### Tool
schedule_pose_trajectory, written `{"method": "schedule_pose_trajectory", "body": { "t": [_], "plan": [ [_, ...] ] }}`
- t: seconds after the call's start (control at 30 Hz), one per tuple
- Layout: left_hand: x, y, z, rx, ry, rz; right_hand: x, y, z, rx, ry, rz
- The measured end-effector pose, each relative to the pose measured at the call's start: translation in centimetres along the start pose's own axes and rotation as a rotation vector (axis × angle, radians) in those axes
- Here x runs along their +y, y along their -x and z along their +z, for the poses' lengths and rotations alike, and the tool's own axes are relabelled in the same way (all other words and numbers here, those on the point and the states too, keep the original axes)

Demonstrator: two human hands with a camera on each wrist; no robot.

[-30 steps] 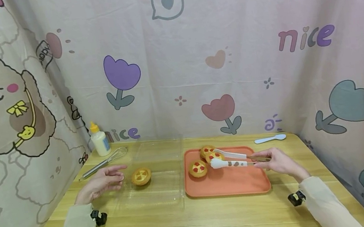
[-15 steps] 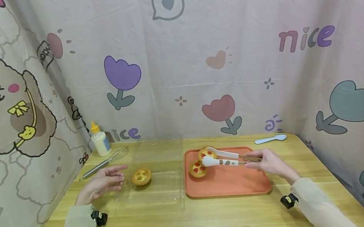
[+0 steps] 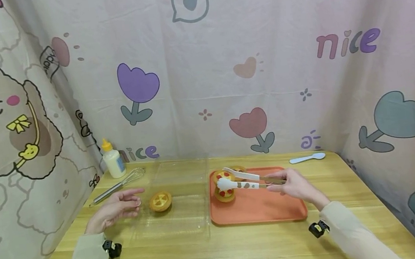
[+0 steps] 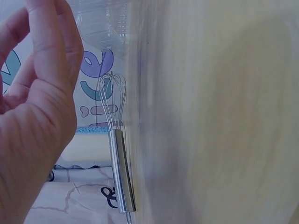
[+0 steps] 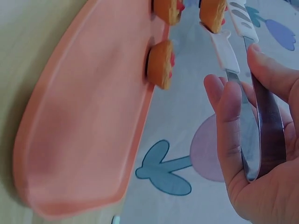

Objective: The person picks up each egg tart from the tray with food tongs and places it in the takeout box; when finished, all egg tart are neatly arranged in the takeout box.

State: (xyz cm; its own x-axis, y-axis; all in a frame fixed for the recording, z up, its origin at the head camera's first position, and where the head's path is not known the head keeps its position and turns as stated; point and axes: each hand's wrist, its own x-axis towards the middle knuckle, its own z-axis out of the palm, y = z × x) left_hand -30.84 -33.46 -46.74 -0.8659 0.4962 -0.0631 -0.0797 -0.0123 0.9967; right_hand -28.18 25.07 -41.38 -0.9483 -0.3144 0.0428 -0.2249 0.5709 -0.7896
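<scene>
My right hand (image 3: 293,186) grips tongs (image 3: 245,185) with white paw-shaped tips and metal handles. Between the tips is a small tart (image 5: 212,15) with red toppings, raised above the orange tray (image 3: 258,206). Two more such tarts stay on the tray: one (image 3: 226,196) beneath the tongs, another (image 3: 240,170) at the back edge. My left hand (image 3: 117,208), its fingers loosely bent and holding nothing, hovers beside the left edge of a clear plastic box (image 3: 189,227). Inside that box sits a tart (image 3: 160,201) with yellow wedges on top.
Behind my left hand lie a metal whisk (image 3: 121,186) and a white bottle (image 3: 113,161) with a yellow cap, standing upright. A pale blue spoon (image 3: 307,158) rests at the back right. A printed curtain (image 3: 192,74) borders the table at the back and sides.
My right hand has moved left with the tongs, carrying the raised tart from over the tray's middle toward its left edge. My left hand stays in place.
</scene>
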Motion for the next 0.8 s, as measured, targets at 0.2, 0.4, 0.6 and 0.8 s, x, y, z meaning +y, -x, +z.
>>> {"method": "schedule_pose_trajectory", "body": {
  "t": [0.2,0.4,0.6,0.8],
  "plan": [
    [-0.3,0.0,0.0,-0.005,-0.003,-0.004,-1.2,-0.4,0.9,-0.046,0.014,-0.033],
    [-0.3,0.1,0.0,-0.005,0.006,-0.006,-2.5,-0.7,2.3,-0.068,0.02,-0.081],
    [-0.1,0.1,0.1,-0.011,-0.005,0.0,-3.7,-0.9,3.6,-0.061,0.033,-0.111],
    [0.0,0.1,-0.1,-0.002,-0.027,0.0,-4.5,-1.0,5.2,-0.063,0.075,-0.127]
  ]
}}
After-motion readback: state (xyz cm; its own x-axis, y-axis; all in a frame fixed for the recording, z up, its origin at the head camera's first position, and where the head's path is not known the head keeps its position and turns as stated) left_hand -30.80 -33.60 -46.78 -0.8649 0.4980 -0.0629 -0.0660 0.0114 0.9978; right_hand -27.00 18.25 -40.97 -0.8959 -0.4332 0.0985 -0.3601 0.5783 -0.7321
